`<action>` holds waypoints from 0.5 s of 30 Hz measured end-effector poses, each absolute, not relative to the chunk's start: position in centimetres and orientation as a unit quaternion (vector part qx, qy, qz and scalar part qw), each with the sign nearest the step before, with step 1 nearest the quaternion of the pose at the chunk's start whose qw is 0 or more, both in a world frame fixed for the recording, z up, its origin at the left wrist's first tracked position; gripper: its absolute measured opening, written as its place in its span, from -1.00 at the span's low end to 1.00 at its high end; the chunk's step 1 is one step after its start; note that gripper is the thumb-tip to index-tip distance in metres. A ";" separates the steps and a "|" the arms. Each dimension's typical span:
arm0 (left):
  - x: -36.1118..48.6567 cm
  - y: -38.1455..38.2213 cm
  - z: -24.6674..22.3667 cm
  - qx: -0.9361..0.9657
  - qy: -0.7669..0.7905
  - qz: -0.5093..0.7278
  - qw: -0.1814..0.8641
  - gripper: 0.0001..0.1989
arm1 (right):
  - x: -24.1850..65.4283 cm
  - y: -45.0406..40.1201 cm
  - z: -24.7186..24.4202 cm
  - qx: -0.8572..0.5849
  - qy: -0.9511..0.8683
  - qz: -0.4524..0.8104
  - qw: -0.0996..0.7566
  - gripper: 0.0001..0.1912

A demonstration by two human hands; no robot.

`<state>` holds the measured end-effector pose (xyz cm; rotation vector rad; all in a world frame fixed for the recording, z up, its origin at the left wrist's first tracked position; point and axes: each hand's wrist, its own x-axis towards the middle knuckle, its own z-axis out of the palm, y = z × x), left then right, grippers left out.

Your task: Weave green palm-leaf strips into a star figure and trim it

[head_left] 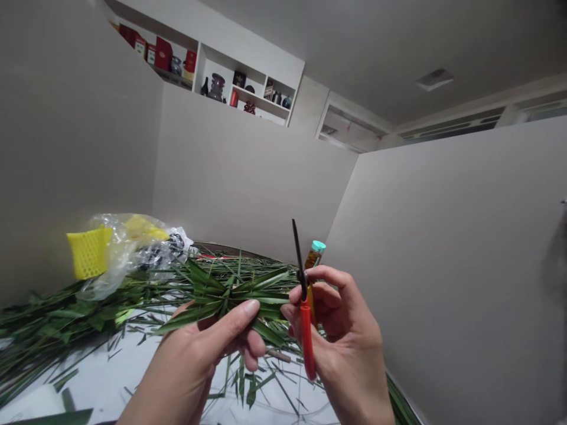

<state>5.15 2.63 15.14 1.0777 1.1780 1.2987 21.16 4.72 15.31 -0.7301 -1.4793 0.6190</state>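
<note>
A bundle of long green leaves (208, 289), fanned out from a crossed centre, is held up in the middle of the head view. My left hand (217, 342) pinches it near that centre, thumb on top and fingers underneath. On the right, my right hand (339, 330) holds scissors (306, 339) with red handles, their dark blades pointing up. The right fingertips are close to the right-hand leaf tips; whether they touch them cannot be made out.
Cut leaves and stems (48, 321) lie over the white table surface (104, 372). Yellow netting (90, 252) and clear plastic bags (119, 248) sit at the back left. Behind my right hand stands a jar with a turquoise lid (318, 246). Grey partitions (248, 177) surround the table.
</note>
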 end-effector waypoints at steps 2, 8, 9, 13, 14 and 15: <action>5.1 2.7 15.0 0.453 0.494 0.532 0.518 -0.54 | 21.2 4.9 15.2 -0.323 -0.633 0.307 0.633 -0.65; 4.6 2.4 14.7 0.460 0.508 0.526 0.505 -0.53 | 21.2 5.2 15.2 -0.313 -0.622 0.360 0.621 -0.61; 4.6 2.4 14.8 0.461 0.507 0.527 0.503 -0.54 | 21.3 5.3 15.2 -0.311 -0.623 0.365 0.618 -0.61; 4.6 2.4 15.1 0.461 0.486 0.531 0.518 -0.57 | 21.6 5.6 15.5 -0.305 -0.618 0.394 0.608 -0.61; 4.6 2.4 15.1 0.456 0.482 0.535 0.523 -0.57 | 21.6 5.6 15.6 -0.305 -0.615 0.403 0.605 -0.61; 4.7 2.4 15.1 0.447 0.478 0.539 0.530 -0.58 | 21.7 5.6 15.6 -0.306 -0.612 0.411 0.603 -0.60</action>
